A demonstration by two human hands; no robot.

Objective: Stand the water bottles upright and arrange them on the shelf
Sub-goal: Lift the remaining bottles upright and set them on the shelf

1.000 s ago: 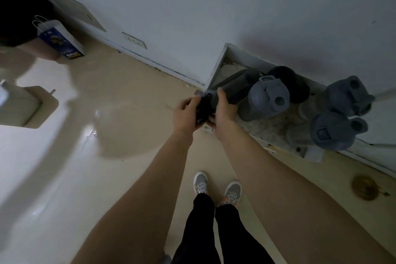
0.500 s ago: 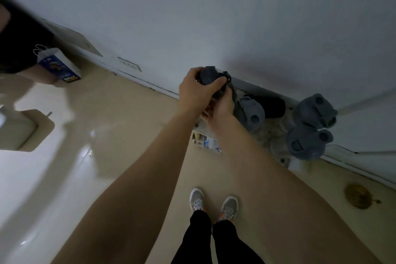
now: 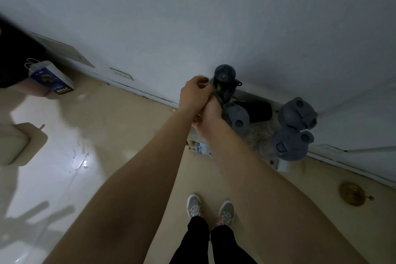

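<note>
Both hands hold a dark water bottle upright at the left end of the low shelf, close to the wall. My left hand grips its side near the lid. My right hand wraps the body lower down. Three grey-lidded bottles stand upright on the shelf: one right beside my right hand, two more at the right end. A black bottle lies on its side behind the nearest one.
A white wall rises directly behind the shelf. A blue and white paper bag stands on the floor at far left beside a person's leg. A round brass floor fitting sits at right. My feet are below the shelf.
The dark bottle was lying tilted across the shelf's left edge; both hands have lifted and turned it upright, its lid now facing up near the wall.
</note>
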